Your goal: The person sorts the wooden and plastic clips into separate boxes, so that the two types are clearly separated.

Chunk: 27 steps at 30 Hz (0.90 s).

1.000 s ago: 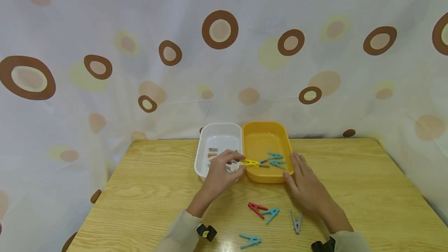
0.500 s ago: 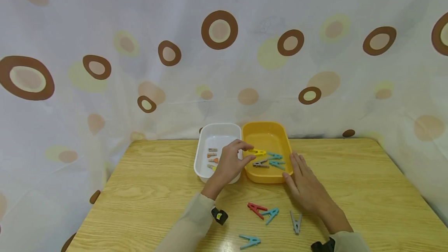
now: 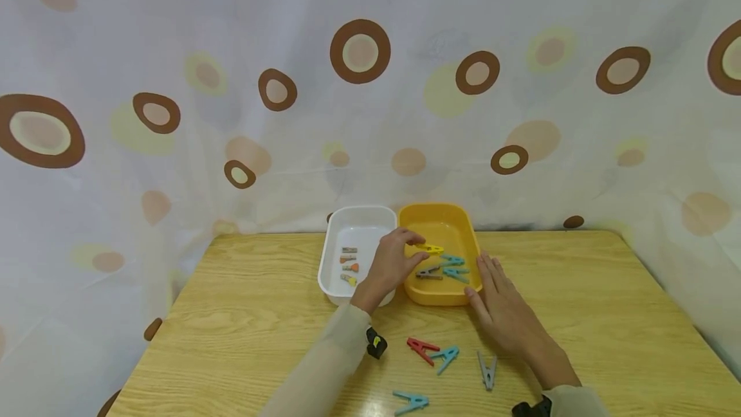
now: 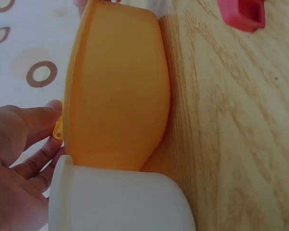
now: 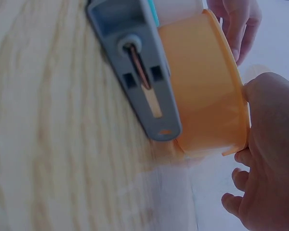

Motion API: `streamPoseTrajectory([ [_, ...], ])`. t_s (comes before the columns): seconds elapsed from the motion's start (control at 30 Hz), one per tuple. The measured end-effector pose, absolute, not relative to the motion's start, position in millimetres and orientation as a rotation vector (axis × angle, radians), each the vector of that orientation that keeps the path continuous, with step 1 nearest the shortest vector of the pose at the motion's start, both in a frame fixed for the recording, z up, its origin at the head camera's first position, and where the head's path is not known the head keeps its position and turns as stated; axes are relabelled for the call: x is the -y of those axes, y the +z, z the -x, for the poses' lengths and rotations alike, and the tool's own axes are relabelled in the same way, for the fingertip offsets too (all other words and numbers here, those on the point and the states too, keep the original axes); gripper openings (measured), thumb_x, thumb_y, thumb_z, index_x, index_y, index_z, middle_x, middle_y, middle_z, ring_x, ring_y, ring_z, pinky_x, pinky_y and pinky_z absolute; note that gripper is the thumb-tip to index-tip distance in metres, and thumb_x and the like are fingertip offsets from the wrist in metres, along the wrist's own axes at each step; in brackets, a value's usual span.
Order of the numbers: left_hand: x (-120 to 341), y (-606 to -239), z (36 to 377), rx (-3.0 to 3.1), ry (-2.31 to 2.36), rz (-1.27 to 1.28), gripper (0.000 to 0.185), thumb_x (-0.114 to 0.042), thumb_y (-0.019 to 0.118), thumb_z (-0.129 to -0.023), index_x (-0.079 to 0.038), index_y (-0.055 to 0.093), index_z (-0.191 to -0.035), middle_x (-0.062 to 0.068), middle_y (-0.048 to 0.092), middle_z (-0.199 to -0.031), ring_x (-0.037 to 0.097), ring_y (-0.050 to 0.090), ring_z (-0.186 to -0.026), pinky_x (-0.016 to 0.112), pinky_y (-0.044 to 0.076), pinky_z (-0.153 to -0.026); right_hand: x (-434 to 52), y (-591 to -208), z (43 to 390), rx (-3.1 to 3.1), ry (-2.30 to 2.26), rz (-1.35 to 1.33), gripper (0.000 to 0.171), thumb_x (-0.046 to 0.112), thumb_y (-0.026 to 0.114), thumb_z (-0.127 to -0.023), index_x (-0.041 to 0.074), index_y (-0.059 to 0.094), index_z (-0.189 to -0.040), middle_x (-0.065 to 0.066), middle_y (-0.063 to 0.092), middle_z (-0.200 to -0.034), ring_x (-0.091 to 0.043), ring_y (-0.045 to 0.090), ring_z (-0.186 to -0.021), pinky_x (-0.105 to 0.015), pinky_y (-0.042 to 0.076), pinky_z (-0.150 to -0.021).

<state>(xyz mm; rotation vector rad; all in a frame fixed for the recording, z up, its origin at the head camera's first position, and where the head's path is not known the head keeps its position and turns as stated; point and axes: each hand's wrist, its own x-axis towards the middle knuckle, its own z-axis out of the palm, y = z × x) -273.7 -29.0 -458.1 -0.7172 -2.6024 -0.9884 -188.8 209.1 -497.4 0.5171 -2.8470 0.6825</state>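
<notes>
My left hand (image 3: 392,266) reaches over the near left side of the yellow tray (image 3: 435,221) and pinches a yellow clothespin (image 3: 433,250) between thumb and fingers. The left wrist view shows the end of that clothespin (image 4: 59,129) just past the tray's rim. Inside the tray lie two blue clothespins (image 3: 456,273) and a grey-brown clothespin (image 3: 429,273). My right hand (image 3: 506,314), fingers extended, rests against the tray's right rim. In the right wrist view its thumb and fingers touch the tray wall (image 5: 207,86).
Left of the yellow tray stands a white tray (image 3: 366,219) holding several small wooden clips (image 3: 350,268). On the table in front lie a red clothespin (image 3: 422,349), a blue one (image 3: 446,359) close beside it, a grey one (image 3: 487,372) and another blue one (image 3: 411,402). A patterned curtain (image 3: 359,127) hangs behind.
My left hand has moved right, taking the yellow clothespin from near the grey-brown one to a spot near the blue ones. The right hand stays at the tray's rim.
</notes>
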Motion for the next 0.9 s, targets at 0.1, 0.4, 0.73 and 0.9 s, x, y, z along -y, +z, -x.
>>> streamPoseTrajectory([
  [0.1, 24.4, -455.4, 279.9, 2.654, -0.9, 0.702, 0.025, -0.021, 0.08, -0.092, -0.006, 0.077, -0.113, 0.005, 0.071, -0.111, 0.024, 0.068, -0.103, 0.031, 0.054, -0.093, -209.9, -495.8, 189.3, 2.841, 0.681, -0.515, 0.072, 0.041, 0.037, -0.112, -0.004, 0.011, -0.162, -0.025, 0.012, -0.168, -0.045, 0.012, -0.154, -0.064, 0.023, -0.117],
  [0.4, 19.7, -452.6, 289.0, 2.795, -0.676, 0.626, 0.026, -0.028, 0.08, -0.092, -0.014, 0.078, -0.114, -0.001, 0.071, -0.111, 0.018, 0.067, -0.103, 0.045, 0.049, -0.099, -209.6, -496.7, 189.8, 2.859, 0.684, -0.501, 0.074, 0.044, 0.036, -0.112, -0.003, 0.01, -0.163, -0.022, 0.01, -0.169, -0.044, 0.012, -0.154, -0.064, 0.023, -0.118],
  [0.73, 19.0, -453.4, 294.0, 2.877, -0.615, 0.614, 0.028, -0.03, 0.077, -0.094, -0.015, 0.077, -0.117, -0.004, 0.07, -0.116, 0.018, 0.064, -0.109, 0.051, 0.043, -0.1, -207.4, -497.1, 189.4, 2.85, 0.67, -0.503, 0.073, 0.043, 0.036, -0.112, -0.005, 0.012, -0.162, -0.024, 0.012, -0.169, -0.045, 0.013, -0.154, -0.063, 0.023, -0.118],
  [0.9, 15.7, -455.3, 297.1, 2.894, -0.534, 0.621, 0.028, -0.033, 0.077, -0.093, -0.018, 0.077, -0.117, -0.005, 0.071, -0.116, 0.016, 0.064, -0.109, 0.05, 0.043, -0.099, -208.3, -498.5, 188.2, 2.847, 0.66, -0.499, 0.073, 0.042, 0.037, -0.112, -0.005, 0.013, -0.162, -0.024, 0.013, -0.168, -0.045, 0.015, -0.153, -0.063, 0.024, -0.118],
])
